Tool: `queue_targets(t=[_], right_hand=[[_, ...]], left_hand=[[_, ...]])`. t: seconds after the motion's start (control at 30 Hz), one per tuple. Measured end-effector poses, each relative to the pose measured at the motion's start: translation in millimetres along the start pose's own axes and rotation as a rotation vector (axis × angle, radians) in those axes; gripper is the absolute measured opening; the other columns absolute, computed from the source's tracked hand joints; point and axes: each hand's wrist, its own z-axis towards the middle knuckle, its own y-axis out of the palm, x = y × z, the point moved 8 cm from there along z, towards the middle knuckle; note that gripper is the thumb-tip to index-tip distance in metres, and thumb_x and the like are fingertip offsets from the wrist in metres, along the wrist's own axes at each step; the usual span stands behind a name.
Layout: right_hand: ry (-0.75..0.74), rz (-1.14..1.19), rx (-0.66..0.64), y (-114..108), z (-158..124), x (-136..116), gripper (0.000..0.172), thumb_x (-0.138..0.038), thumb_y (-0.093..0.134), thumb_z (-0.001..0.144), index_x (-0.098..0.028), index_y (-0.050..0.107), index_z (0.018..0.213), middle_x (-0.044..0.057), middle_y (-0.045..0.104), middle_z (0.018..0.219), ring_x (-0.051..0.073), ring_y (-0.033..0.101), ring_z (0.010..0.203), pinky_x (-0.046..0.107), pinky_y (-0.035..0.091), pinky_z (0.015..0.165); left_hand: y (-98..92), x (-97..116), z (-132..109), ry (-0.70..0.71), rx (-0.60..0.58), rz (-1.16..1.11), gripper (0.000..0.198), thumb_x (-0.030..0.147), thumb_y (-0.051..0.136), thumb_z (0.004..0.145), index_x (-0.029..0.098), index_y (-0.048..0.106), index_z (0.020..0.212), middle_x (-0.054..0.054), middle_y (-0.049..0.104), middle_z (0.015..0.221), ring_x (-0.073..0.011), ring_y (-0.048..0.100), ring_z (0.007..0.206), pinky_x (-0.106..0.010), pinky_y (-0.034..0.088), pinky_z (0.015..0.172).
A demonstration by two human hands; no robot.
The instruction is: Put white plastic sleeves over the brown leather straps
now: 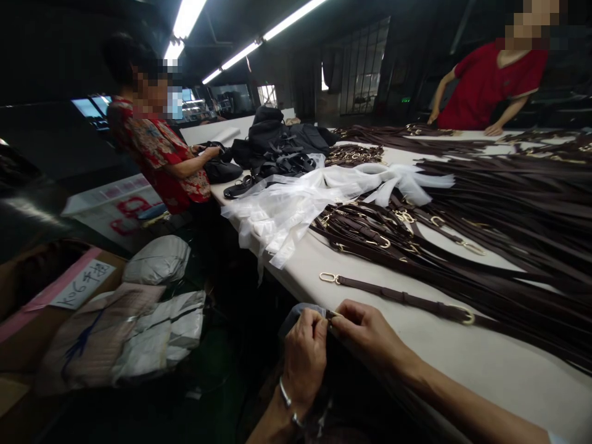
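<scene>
Close together at the table's near edge, my left hand [305,351] and my right hand [367,327] are both closed in a pinch. A clear plastic strip [311,306] shows at my left fingers. A small dark strap end [330,314] sits between the two hands, pinched by my right fingertips; most of it is hidden. Just beyond them a dark brown strap [398,295] lies on the white table [416,336], with a gold-coloured oval ring [328,277] at its tip and a gold-coloured buckle [465,315] further along.
Bundled brown straps [499,246] cover the table's right side. White translucent plastic strips [296,203] overhang its left edge, with black bags [282,139] behind. One person [157,148] stands at left, another [497,86] across the table. A cardboard box [104,271] and wrapped packages [157,259] sit at lower left.
</scene>
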Motion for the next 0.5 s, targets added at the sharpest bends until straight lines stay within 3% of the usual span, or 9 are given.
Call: queue_targets(t=[0.13, 0.23, 0.3, 0.4, 0.5], right_hand=[[-0.383, -0.766, -0.177, 9.7, -11.8, -34.4, 0.016, -0.019, 0.044, 0.089, -0.018, 0.057, 0.079, 0.003, 0.061, 0.074, 0.014, 0.047, 0.062, 0.028, 0.032, 0.06], [-0.428, -0.901, -0.207, 11.3, -12.2, -39.1, 0.016, -0.013, 0.042, 0.087, -0.017, 0.058, 0.084, 0.005, 0.064, 0.078, 0.015, 0.048, 0.062, 0.03, 0.031, 0.06], [-0.333, -0.732, -0.115, 3.7, -3.8, -35.8, 0.013, -0.02, 0.047, 0.086, -0.018, 0.058, 0.08, 0.004, 0.062, 0.074, 0.015, 0.049, 0.063, 0.029, 0.033, 0.06], [-0.03, -0.199, 0.017, -4.8, 9.7, -8.7, 0.02, -0.034, 0.057, 0.079, -0.018, 0.053, 0.067, 0.0, 0.058, 0.062, 0.013, 0.048, 0.059, 0.026, 0.032, 0.055], [0.254, 0.336, -0.014, 12.5, 11.4, 22.0, 0.033, -0.046, 0.067, 0.068, -0.019, 0.049, 0.068, -0.002, 0.057, 0.057, 0.007, 0.034, 0.045, 0.023, 0.022, 0.045]], left_hand=[[-0.1, 6.8, 3.8, 0.062, -0.036, 0.078, 0.021, 0.025, 0.037, 0.101, 0.022, 0.048, 0.083, 0.0, 0.06, 0.074, -0.0159, 0.06, 0.067, -0.027, 0.043, 0.062], [-1.7, 18.3, 4.7, 0.204, 0.009, 0.24, 0.022, 0.023, 0.034, 0.101, 0.021, 0.047, 0.083, -0.001, 0.059, 0.074, -0.0168, 0.058, 0.066, -0.029, 0.04, 0.061], [-2.3, 23.2, 3.4, 0.266, 0.041, 0.315, 0.021, 0.021, 0.035, 0.101, 0.021, 0.047, 0.083, -0.002, 0.058, 0.074, -0.0172, 0.058, 0.066, -0.03, 0.04, 0.061], [-1.2, 22.8, -1.0, 0.29, 0.069, 0.357, 0.021, 0.018, 0.036, 0.1, 0.021, 0.045, 0.082, -0.002, 0.057, 0.074, -0.0172, 0.057, 0.067, -0.03, 0.039, 0.061], [0.2, 13.2, -6.5, 0.236, 0.091, 0.308, 0.02, 0.02, 0.036, 0.101, 0.021, 0.045, 0.083, -0.001, 0.058, 0.073, -0.0166, 0.058, 0.065, -0.029, 0.039, 0.06]])
